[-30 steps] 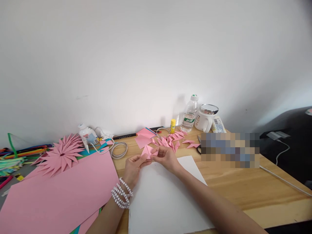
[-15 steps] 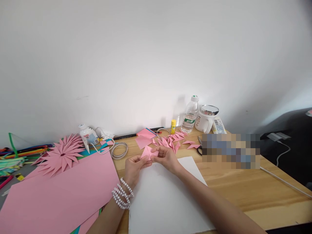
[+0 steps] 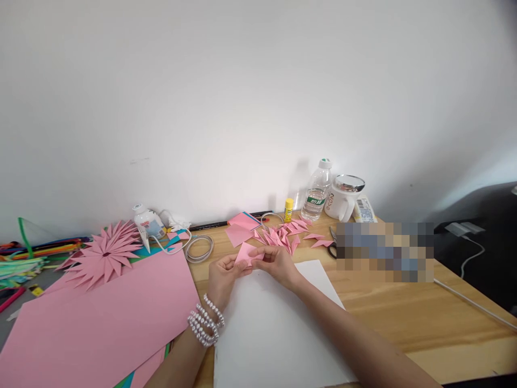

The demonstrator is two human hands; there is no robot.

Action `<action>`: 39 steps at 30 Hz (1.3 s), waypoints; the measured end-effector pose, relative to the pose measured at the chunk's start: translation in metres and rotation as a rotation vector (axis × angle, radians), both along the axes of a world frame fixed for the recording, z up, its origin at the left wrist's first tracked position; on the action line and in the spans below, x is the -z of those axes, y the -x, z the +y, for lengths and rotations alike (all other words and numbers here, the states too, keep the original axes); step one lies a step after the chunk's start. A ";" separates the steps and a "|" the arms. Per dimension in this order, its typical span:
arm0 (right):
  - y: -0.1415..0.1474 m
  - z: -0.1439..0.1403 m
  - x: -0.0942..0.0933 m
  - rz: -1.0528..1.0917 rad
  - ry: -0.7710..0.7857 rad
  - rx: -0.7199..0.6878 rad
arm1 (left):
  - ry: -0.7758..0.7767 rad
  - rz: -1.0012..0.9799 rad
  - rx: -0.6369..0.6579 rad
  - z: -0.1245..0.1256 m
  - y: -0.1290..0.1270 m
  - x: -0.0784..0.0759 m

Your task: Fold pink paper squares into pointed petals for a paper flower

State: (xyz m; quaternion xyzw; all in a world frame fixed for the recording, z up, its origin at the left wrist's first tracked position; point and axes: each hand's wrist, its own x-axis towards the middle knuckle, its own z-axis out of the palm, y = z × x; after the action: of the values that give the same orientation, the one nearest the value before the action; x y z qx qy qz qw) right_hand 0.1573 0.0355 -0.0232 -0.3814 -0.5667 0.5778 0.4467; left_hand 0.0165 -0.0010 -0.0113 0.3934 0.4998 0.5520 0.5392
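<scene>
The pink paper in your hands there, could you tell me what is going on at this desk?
A person holds a small pink paper piece between both hands, left hand and right hand, above a white sheet on the wooden desk. Behind it lies a pile of folded pink petals. A finished pink paper flower sits to the left, beside a large pink sheet. A glue stick, water bottle and mug stand by the wall.

Paper flower (image 3: 105, 254) left on table (image 3: 404, 307); bottle (image 3: 317, 189) behind folded pieces (image 3: 283, 234), mug (image 3: 343, 197) right.
</scene>
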 end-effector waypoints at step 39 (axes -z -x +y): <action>-0.007 0.003 0.005 0.028 -0.017 -0.265 | -0.037 0.217 0.016 0.000 -0.001 0.002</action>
State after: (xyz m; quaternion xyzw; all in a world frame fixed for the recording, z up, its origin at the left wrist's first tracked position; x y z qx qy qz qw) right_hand 0.1642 0.0382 -0.0279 -0.2914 -0.6107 0.6321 0.3775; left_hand 0.0179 -0.0006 -0.0130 0.4648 0.5419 0.5107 0.4790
